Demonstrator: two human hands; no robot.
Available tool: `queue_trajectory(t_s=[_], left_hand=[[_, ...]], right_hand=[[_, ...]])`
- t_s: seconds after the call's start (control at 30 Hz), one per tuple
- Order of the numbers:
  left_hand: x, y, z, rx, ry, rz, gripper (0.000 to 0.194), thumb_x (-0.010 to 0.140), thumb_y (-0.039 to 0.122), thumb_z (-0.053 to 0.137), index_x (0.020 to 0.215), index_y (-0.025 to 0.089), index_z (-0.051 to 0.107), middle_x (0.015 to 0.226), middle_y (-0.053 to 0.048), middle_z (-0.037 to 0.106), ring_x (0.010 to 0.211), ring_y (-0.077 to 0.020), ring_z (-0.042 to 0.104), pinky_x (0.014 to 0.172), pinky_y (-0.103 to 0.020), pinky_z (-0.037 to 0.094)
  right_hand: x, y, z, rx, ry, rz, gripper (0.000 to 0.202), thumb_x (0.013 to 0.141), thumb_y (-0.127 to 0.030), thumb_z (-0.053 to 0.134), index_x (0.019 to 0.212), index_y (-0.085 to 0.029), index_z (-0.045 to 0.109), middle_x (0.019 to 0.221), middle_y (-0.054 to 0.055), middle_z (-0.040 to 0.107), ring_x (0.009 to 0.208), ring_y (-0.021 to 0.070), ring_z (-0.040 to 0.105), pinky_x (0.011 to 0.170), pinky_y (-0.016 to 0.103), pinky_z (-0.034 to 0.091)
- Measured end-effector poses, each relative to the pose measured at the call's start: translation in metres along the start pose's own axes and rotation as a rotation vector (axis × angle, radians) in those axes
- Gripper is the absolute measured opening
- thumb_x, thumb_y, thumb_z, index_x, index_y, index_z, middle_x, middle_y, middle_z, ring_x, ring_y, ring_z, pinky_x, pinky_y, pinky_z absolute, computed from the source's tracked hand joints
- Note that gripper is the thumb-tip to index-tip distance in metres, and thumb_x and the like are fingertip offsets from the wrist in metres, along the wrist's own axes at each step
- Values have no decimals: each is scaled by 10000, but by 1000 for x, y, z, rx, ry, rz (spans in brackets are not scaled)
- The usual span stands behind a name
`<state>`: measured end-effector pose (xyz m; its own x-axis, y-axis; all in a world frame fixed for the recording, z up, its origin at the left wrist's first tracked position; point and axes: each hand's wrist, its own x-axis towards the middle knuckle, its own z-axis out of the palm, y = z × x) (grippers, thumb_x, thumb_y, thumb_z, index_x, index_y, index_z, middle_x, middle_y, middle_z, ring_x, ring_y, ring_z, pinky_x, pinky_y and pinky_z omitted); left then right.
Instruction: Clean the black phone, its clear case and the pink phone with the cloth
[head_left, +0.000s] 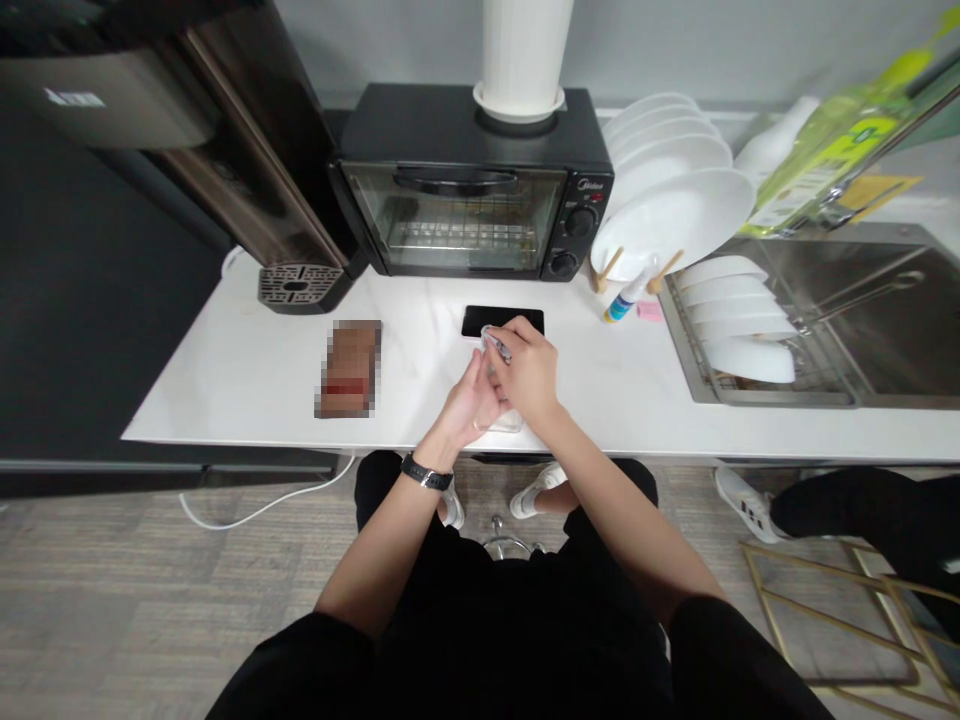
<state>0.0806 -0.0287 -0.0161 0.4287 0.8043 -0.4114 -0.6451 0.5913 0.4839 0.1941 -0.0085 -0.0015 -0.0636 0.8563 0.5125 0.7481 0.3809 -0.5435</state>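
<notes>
My right hand (527, 372) is closed, its fingers pinching a small clear, whitish piece (496, 343) whose kind I cannot make out. Just below and to the left, my left hand (474, 398) is held palm up with its thumb raised against that piece. The left fingers curl in under the right hand, partly hidden. A clear, flat thing with rounded corners, like a transparent phone case (508, 422), shows at the counter's front edge beneath both hands. Right behind the fingers lies a black phone (487, 319), screen up, its near edge partly covered by my right hand.
A blurred-out brown object (350, 368) lies left on the white counter (225, 385). Behind stand a water dispenser (300, 285) and a toaster oven (465, 215). To the right are white plates (675, 205), a glue-like bottle (622, 303), a pink block (649, 311) and a sink (862, 300). Another person's leg (840, 505) is at right.
</notes>
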Motion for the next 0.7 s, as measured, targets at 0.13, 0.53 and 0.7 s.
queue_trajectory(t_s=[0.13,0.53,0.7], left_hand=[[-3,1,-1,-81,-26,50,524,1153,462,327,1601,255,504,1280,-85,770,1133,-205,752,999,-324,586],[-8,1,-6,70,-137,73,721,1071,630,481,1720,407,260,1226,-123,731,1085,-247,746,836,-314,573],[-9,1,-5,68,-162,78,628,1082,604,483,1673,409,396,1167,-91,750,911,-181,723,842,-297,575]], right_hand=[[-15,-9,-6,39,-98,-17,200,1023,-190,616,1022,-215,814,1011,60,739,921,207,702,831,330,561],[-93,-7,-41,-89,-231,-150,157,1017,-161,641,1071,-190,784,990,81,743,901,239,681,784,356,560],[-59,8,-34,-210,-163,-78,157,985,-127,664,1039,-196,794,1041,97,755,891,245,662,746,361,528]])
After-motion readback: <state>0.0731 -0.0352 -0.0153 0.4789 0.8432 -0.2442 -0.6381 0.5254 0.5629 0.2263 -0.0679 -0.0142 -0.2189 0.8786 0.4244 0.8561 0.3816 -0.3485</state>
